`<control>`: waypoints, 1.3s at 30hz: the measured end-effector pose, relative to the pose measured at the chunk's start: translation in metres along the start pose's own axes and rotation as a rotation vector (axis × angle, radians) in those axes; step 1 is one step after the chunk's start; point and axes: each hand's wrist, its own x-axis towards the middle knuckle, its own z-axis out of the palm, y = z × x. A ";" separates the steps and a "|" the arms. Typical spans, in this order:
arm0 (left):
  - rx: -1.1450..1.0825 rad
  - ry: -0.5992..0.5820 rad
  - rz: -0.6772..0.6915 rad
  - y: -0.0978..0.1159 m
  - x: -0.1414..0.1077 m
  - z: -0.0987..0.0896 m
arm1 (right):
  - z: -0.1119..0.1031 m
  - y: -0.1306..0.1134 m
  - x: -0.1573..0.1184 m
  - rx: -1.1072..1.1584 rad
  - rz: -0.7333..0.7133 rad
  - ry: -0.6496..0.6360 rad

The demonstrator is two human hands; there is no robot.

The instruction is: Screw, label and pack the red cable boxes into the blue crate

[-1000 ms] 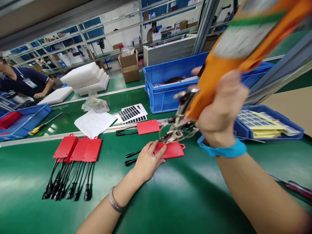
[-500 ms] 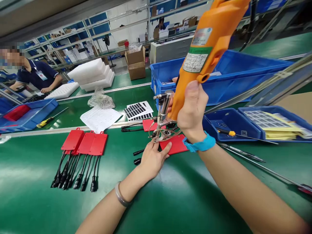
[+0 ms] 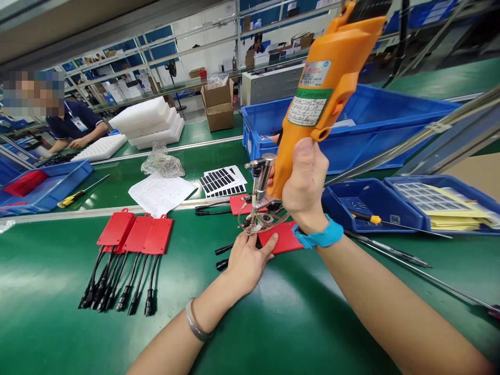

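Note:
My right hand (image 3: 304, 182) is wrapped round an orange powered tool (image 3: 312, 99), its metal head pointing down over a flat red case (image 3: 287, 238) on the green bench. At the left end of that case rests my left hand (image 3: 250, 258), thumb on its face and fingertips close beneath the metal tip. Whether those fingertips grip anything is hidden by the tool head. Short black cables (image 3: 222, 264) come out at the case's left side. Behind it lies another red case (image 3: 239, 204), partly covered by the tool head.
Several red cases with black cables (image 3: 136, 234) lie at left. Beyond are papers (image 3: 162, 192), label sheets (image 3: 222, 179) and a large blue bin (image 3: 371, 140). Small blue trays (image 3: 375, 203) and long screwdrivers stand at right. A person (image 3: 76, 127) works at the far left.
The orange tool has shifted slightly left and become a little more upright with my right hand. The person at the far left has moved to the right. My left hand stays at the case.

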 end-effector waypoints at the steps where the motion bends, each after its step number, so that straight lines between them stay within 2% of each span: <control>1: -0.003 0.001 -0.002 0.000 0.000 0.000 | 0.000 0.000 0.000 0.001 0.003 -0.006; 9: -0.045 -0.014 -0.026 0.001 0.001 -0.001 | -0.004 0.007 -0.001 -0.071 0.014 -0.020; 20: -0.071 -0.030 -0.092 0.003 0.003 -0.002 | 0.004 0.019 -0.019 -0.114 -0.007 -0.142; 24: -0.057 -0.039 -0.068 0.000 0.000 -0.003 | 0.002 -0.004 -0.006 -0.050 -0.026 -0.106; 29: -0.108 0.013 -0.049 -0.001 -0.001 -0.009 | -0.008 -0.065 0.028 0.034 -0.080 0.018; 32: -0.195 0.039 -0.062 -0.004 0.003 -0.009 | -0.014 -0.090 0.042 0.029 -0.149 0.049; 35: -0.279 0.089 -0.133 -0.008 0.008 -0.004 | -0.017 -0.100 0.044 0.022 -0.173 0.048; 39: -0.402 0.099 -0.272 -0.014 0.013 0.001 | -0.018 -0.096 0.033 -0.033 -0.129 0.047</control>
